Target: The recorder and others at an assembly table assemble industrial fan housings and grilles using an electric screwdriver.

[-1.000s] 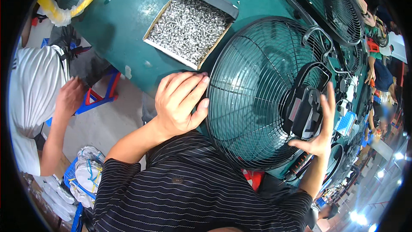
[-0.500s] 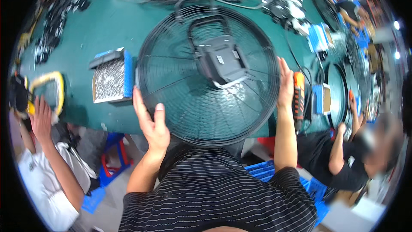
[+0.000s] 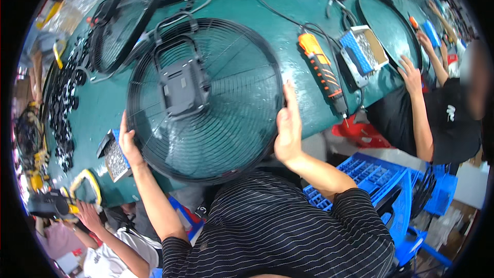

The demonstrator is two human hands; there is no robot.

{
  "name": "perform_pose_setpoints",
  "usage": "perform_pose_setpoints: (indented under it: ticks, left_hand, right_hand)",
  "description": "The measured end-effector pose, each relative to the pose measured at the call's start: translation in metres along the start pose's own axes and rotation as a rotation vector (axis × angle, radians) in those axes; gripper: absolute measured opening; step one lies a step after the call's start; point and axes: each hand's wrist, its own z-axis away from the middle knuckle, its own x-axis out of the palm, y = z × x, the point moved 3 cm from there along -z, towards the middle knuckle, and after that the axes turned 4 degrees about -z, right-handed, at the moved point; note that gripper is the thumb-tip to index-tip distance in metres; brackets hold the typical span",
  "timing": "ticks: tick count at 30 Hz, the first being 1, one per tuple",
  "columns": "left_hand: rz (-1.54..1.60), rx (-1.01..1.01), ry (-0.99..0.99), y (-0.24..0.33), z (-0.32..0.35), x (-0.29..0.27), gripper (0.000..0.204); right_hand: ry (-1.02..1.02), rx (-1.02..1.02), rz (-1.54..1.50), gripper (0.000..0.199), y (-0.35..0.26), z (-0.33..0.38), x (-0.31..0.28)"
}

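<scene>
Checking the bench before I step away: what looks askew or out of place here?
The round black fan guard hangs partly over the near edge of the green table, held at its rim by the left hand and right hand. The orange power screwdriver also lies with its tip past the edge.

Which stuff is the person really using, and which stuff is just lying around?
In use:
round black wire fan guard
left hand
right hand

Lying about:
orange and black power screwdriver
small tray of silver screws
blue plastic crate

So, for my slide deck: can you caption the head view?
Left hand and right hand grip opposite rims of a round black fan guard on a green table.
</scene>
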Motion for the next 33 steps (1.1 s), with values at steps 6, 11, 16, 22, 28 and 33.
perform_pose_setpoints:
  ticks: [6,11,16,22,28,33]
  left_hand:
    - [-0.119,-0.031,-0.111,-0.002,-0.012,-0.014,0.07]
    - [0.043,-0.192,0.12,0.009,0.039,0.006,0.065]
    - [-0.154,-0.149,0.216,0.01,0.05,0.006,0.064]
    - [-0.097,-0.179,0.126,-0.007,0.012,-0.026,0.06]
    - [-0.257,-0.133,0.093,-0.008,0.007,-0.034,0.068]
    - [-0.115,-0.112,0.075,-0.006,0.012,-0.02,0.063]
  right_hand:
    - [-0.12,-0.019,-0.074,0.083,-0.009,0.017,-0.022]
    - [-0.305,-0.004,0.081,0.116,-0.003,0.006,-0.044]
    - [-0.426,-0.089,0.063,0.126,0.004,0.019,-0.038]
    - [-0.352,-0.188,0.132,0.122,-0.004,0.032,-0.034]
    - [-0.477,-0.095,0.252,0.125,0.009,0.011,-0.055]
    - [-0.41,-0.141,0.104,0.128,0.013,0.007,-0.051]
